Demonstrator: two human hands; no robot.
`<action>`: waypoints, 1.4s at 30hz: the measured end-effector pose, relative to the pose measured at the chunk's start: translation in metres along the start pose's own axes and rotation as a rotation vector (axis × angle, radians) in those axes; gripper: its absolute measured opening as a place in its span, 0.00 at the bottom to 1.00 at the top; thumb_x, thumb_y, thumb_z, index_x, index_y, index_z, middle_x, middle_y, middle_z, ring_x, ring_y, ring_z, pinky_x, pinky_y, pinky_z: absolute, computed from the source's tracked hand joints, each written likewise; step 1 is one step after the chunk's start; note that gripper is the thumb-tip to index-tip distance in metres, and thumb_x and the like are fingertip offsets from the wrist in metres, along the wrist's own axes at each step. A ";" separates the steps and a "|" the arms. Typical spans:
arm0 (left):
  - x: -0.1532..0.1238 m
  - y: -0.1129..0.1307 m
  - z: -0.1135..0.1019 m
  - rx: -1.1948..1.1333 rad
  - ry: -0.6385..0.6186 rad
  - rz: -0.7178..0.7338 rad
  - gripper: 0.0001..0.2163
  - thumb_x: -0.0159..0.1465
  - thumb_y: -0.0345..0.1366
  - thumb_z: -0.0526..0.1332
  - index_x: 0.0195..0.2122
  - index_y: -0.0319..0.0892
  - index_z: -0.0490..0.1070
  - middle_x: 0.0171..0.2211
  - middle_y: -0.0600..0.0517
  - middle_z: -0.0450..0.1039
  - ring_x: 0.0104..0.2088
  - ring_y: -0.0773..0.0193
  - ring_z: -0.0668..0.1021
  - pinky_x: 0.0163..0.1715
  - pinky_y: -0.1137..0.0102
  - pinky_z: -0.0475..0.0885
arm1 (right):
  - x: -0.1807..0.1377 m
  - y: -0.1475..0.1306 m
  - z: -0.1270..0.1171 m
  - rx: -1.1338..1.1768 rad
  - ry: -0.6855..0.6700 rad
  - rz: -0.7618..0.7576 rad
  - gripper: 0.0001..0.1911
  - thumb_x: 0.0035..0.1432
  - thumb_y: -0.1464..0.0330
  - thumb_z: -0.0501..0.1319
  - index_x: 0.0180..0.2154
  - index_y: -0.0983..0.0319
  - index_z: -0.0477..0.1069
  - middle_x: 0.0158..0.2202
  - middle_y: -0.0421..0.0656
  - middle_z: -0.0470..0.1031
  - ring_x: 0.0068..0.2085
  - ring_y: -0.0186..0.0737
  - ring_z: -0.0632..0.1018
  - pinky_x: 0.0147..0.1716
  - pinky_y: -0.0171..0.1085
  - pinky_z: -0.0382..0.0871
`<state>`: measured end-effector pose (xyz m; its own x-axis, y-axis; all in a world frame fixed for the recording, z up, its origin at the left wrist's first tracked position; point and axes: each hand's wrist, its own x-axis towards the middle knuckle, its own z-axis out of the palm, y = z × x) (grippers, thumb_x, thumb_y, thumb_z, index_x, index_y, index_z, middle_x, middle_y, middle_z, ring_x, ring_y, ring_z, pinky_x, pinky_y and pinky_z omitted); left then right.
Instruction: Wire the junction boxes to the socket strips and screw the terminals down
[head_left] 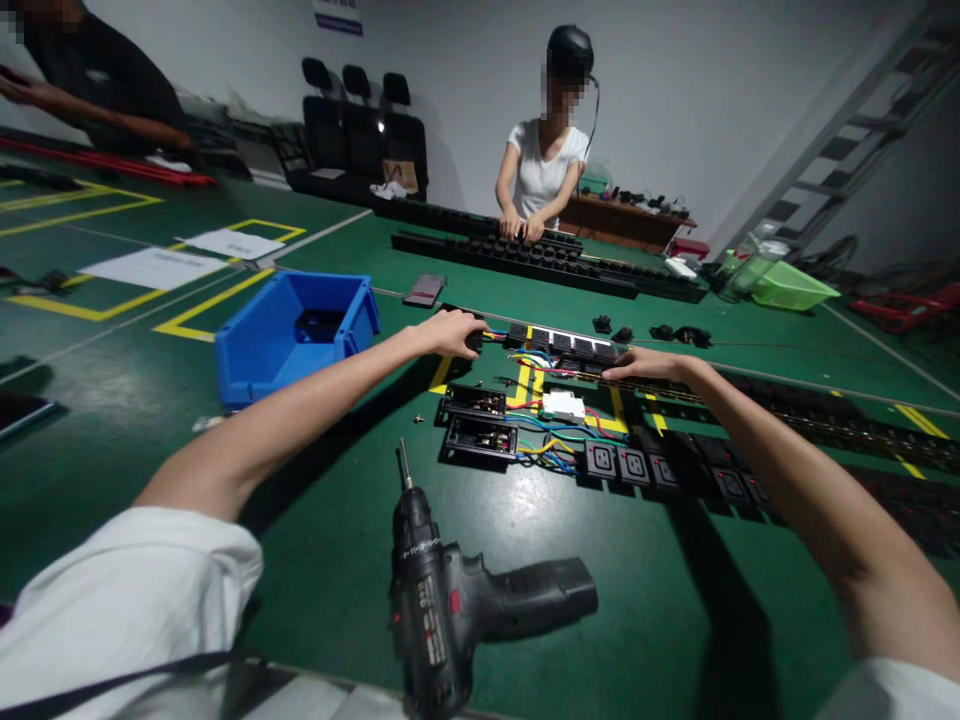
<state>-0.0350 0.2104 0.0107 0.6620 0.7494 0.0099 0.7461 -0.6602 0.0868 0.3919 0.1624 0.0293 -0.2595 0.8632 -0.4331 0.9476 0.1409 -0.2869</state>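
My left hand (454,333) is curled over the black end box of the farthest socket strip (562,343), with coloured wires running from the box to the sockets. My right hand (641,364) grips the same strip farther right, thumb on its near side. Nearer to me lie two open black end boxes (480,437) with metal contacts inside. Red, blue, green and yellow wires join them to a white module (562,405) and a row of black sockets (634,465). A black cordless drill (442,600) lies on its side in front, its bit pointing away from me.
A blue bin (296,340) stands left of my left hand, black parts inside. Paper sheets (154,267) lie farther left. Across the green table a co-worker (544,160) handles long black strips (517,262). A green basket (791,288) stands at the far right. Another person stands far left.
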 end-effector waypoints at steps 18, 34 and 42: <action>-0.025 -0.005 0.032 0.115 0.055 0.022 0.32 0.58 0.53 0.63 0.61 0.47 0.61 0.52 0.43 0.69 0.50 0.49 0.70 0.49 0.62 0.63 | 0.011 0.002 0.061 -0.230 0.569 -0.061 0.35 0.45 0.43 0.66 0.43 0.65 0.69 0.42 0.51 0.70 0.44 0.51 0.71 0.43 0.44 0.69; -0.021 0.068 0.020 -0.022 -0.115 -0.008 0.12 0.65 0.40 0.61 0.45 0.39 0.72 0.42 0.48 0.74 0.43 0.59 0.77 0.45 0.61 0.72 | 0.054 -0.161 0.090 -0.207 0.331 -0.243 0.14 0.64 0.62 0.60 0.44 0.67 0.70 0.41 0.45 0.72 0.42 0.37 0.75 0.45 0.41 0.71; -0.011 0.080 0.018 -0.134 -0.203 -0.132 0.13 0.67 0.40 0.60 0.48 0.38 0.69 0.44 0.48 0.72 0.42 0.61 0.77 0.41 0.62 0.75 | 0.064 -0.174 0.087 -0.134 0.242 -0.323 0.13 0.64 0.64 0.60 0.45 0.67 0.70 0.43 0.45 0.72 0.43 0.36 0.75 0.45 0.41 0.72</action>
<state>0.0187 0.1490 -0.0008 0.5709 0.7940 -0.2090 0.8194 -0.5351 0.2055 0.1938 0.1511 -0.0234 -0.5105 0.8513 -0.1211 0.8449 0.4705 -0.2546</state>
